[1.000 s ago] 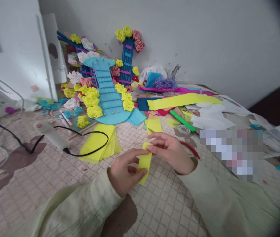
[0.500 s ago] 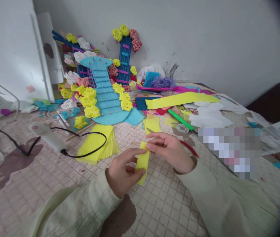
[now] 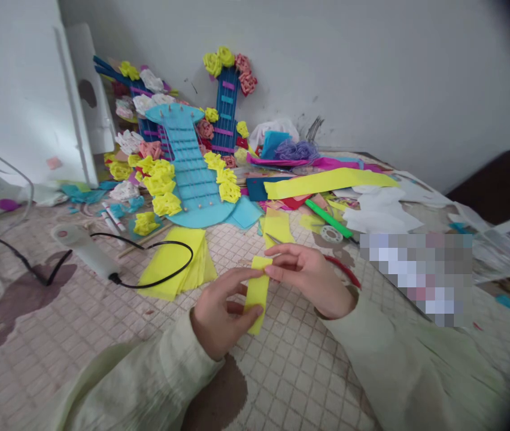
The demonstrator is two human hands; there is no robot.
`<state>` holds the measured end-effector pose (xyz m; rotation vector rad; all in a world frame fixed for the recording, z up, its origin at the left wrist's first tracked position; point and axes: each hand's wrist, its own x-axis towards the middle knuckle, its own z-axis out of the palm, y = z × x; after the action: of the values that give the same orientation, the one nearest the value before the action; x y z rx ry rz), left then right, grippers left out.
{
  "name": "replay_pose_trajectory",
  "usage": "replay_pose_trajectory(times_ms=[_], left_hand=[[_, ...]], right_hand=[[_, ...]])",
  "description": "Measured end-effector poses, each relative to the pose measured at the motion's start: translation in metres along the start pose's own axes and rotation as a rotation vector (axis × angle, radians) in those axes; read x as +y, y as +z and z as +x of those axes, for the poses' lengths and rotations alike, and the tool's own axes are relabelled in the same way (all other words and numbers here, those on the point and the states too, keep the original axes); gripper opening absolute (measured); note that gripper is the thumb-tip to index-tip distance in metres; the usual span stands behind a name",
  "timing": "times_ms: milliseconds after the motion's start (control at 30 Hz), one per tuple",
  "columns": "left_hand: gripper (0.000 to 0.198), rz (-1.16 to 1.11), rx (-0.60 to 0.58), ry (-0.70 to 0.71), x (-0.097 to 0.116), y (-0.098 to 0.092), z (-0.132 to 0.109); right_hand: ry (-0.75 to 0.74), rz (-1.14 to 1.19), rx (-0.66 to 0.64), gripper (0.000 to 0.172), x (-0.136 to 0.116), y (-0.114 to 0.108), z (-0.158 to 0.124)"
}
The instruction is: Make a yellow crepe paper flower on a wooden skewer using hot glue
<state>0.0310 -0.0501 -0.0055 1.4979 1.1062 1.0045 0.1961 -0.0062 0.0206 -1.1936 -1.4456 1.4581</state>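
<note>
A short strip of yellow crepe paper (image 3: 257,293) stands between my hands above the table. My left hand (image 3: 221,314) grips its left side, thumb in front near the lower end and index finger reaching to the top. With thumb and fingertips, my right hand (image 3: 306,278) pinches the strip's upper right edge. A thin stick (image 3: 245,263) pokes out to the left at the top; how it sits against the paper is hard to make out. Behind my right hand lie red-handled scissors (image 3: 347,270), partly hidden.
Yellow paper sheets (image 3: 178,263) lie under a looped black cable from a white glue gun (image 3: 85,248). A light-blue paper guitar shape (image 3: 194,173) with yellow paper flowers stands behind. A green cutter (image 3: 329,218) and a long yellow strip (image 3: 331,183) are at the back right.
The strip's top edge now looks folded or turned over between my fingertips, and my right fingers have shifted slightly left. Both hands keep their hold on the paper.
</note>
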Motion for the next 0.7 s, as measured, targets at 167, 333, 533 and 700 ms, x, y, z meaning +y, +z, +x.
replay_pose_trajectory(times_ms=[167,333,533,700], left_hand=[[0.04,0.0,-0.002,-0.006,0.0,0.001,0.001],[0.039,0.009,-0.002,-0.001,-0.004,0.001,0.001],[0.038,-0.02,0.055,-0.005,-0.001,0.0,0.001],[0.036,-0.048,0.162,-0.003,-0.006,0.001,0.0]], right_hand=[[0.001,0.006,0.019,0.029,0.002,0.0,0.001],[-0.024,0.036,0.054,0.031,0.003,0.0,0.002],[-0.04,0.054,0.043,0.023,0.001,0.002,0.002],[0.01,0.013,-0.126,0.02,0.001,0.01,-0.005]])
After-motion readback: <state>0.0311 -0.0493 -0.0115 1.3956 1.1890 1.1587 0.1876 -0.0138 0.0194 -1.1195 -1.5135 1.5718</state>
